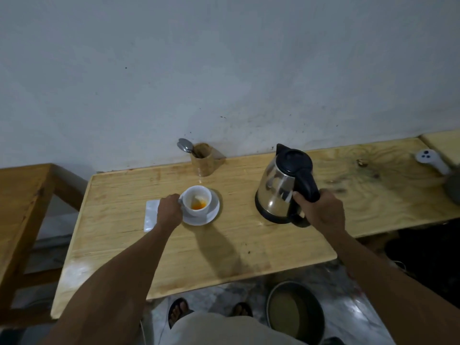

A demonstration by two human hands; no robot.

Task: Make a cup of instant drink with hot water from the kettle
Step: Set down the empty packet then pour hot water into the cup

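The right hand (321, 210) is wrapped around the black handle of a steel kettle (281, 188) standing on the wooden table (224, 250). The left hand (169, 210) grips the handle of the white cup (196, 200), which sits on its saucer (211, 215), well left of the kettle.

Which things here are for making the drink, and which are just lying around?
For the drink:
- white cup with orange powder, held by left hand
- white saucer
- steel kettle with black handle, gripped by right hand
- metal spoon in wooden holder

Lying about:
- white flat square
- white power strip
- round pan on floor
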